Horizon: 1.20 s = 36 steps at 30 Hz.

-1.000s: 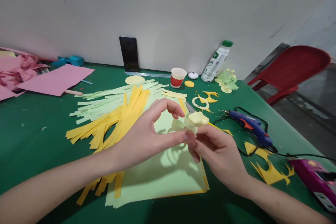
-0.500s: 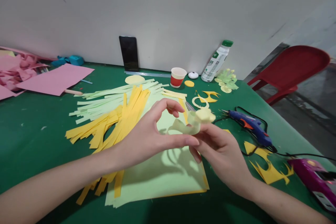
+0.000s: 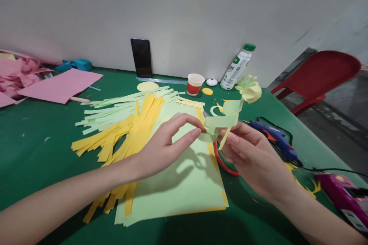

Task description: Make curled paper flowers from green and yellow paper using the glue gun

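Over the light green paper sheets (image 3: pixel 172 195), my right hand (image 3: pixel 258 157) pinches a paper flower with a pale yellow head (image 3: pixel 252 93), a thin rolled stem (image 3: pixel 225 138) and a curling light green strip (image 3: pixel 222 121). The head leans up and away to the right. My left hand (image 3: pixel 169 141) has thumb and index finger nearly together at the left end of that green strip. Beneath my right hand lies the red handle (image 3: pixel 227 169) of a pair of scissors, partly hidden.
Yellow strips (image 3: pixel 143 130) and pale green strips (image 3: pixel 112 115) lie to the left. A blue glue gun (image 3: pixel 274 138) with its cord and a purple power strip (image 3: pixel 342 195) are at right. Behind stand a paper cup (image 3: pixel 194 84), bottle (image 3: pixel 237 69) and phone (image 3: pixel 141 59).
The flower has turned in my right hand, its head swinging up and right as the strip uncurls. My left thumb and index finger have closed toward the strip's end. The scissors' red handle now shows.
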Available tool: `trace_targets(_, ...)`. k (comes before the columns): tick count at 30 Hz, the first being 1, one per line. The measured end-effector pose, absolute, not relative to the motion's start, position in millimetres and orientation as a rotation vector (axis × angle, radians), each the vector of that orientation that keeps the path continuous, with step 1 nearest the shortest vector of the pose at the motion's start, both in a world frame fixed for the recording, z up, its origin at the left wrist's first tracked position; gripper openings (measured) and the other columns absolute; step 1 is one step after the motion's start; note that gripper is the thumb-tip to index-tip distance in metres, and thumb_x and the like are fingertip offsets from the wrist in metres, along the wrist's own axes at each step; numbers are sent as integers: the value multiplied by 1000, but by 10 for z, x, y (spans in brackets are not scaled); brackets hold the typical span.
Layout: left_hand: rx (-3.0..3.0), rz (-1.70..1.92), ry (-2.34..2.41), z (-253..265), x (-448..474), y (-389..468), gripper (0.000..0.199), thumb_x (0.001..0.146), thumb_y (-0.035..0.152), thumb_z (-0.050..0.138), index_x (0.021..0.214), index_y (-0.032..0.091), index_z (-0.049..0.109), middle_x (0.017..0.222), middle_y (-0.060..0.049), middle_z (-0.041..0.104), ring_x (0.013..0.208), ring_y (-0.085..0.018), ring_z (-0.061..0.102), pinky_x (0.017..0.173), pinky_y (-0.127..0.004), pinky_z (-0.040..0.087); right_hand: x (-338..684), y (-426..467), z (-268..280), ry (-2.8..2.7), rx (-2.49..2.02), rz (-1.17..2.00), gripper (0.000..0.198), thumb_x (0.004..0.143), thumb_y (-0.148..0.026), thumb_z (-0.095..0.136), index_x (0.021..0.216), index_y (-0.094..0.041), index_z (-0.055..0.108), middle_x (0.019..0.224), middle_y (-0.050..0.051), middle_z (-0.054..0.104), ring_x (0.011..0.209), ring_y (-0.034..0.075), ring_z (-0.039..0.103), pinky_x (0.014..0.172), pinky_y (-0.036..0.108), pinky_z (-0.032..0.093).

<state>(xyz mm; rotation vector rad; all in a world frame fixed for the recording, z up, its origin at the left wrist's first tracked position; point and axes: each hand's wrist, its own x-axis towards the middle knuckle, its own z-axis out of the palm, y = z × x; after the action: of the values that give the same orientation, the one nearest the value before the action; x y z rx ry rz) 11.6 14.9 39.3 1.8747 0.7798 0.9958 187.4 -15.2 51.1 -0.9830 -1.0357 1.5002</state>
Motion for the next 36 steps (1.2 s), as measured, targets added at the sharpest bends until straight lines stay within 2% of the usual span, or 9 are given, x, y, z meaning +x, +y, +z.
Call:
trace_targets(4,1933,965,791,399,120,138,11,87,25,50,80,19,55,81,2,59,79,-12,53,82,-27,40,1878,-153,520,-1019,-963,1454,10,67,-31,74,66,-25,66,63,-5,54,44,2,32,42,15,31)
trace_targets(7,2025,972,750,413,133,129,11,83,24,58,74,18,57,73,4,60,70,-10,52,86,-29,39,1871,-149,508,-1036,-935,1471,5,69,-30,72,67,-29,68,67,-6,56,50,3,41,52,15,41)
trace_targets(10,2099,960,680,427,153,116,13,80,19,61,68,16,58,68,4,62,63,-9,52,90,-30,37,1866,-137,482,-1069,-947,1453,4,71,-30,71,68,-31,68,72,-5,56,60,5,47,61,16,44)
trace_targets(13,2037,902,676,431,168,94,13,80,20,62,68,17,59,69,3,63,63,-9,53,86,-29,40,1869,-126,452,-1141,-1026,1363,7,71,-31,71,67,-28,66,71,-3,53,65,8,46,63,19,42)
trace_targets(16,1892,812,757,425,178,72,15,82,26,59,69,18,58,71,3,61,68,-11,54,72,-25,43,1877,-126,432,-1224,-1113,1304,11,70,-34,71,66,-25,65,71,-1,50,70,10,44,64,21,39)
trace_targets(20,1756,759,828,410,192,67,17,81,30,59,70,18,53,70,4,55,67,-10,51,64,-22,40,1883,-132,422,-1310,-1155,1290,16,71,-36,68,64,-23,64,69,-1,48,70,12,43,66,25,37)
trace_targets(23,1740,734,816,395,200,77,18,83,32,56,72,18,54,67,5,52,64,-10,47,59,-21,37,1875,-126,406,-1350,-1157,1297,12,71,-32,69,65,-23,64,69,-1,49,71,12,44,67,25,37)
trace_targets(30,1784,669,704,338,200,86,27,88,25,45,62,17,49,61,5,48,58,-8,43,58,-20,34,1856,-110,372,-1404,-1166,1326,15,74,-33,65,66,-20,63,70,0,51,72,13,47,69,27,38)
trace_targets(36,1728,603,685,214,205,113,33,91,33,40,63,17,46,60,5,43,57,-9,39,56,-21,31,1840,-99,350,-1537,-1245,1192,22,78,-38,60,65,-20,59,68,0,52,71,13,44,65,27,35)
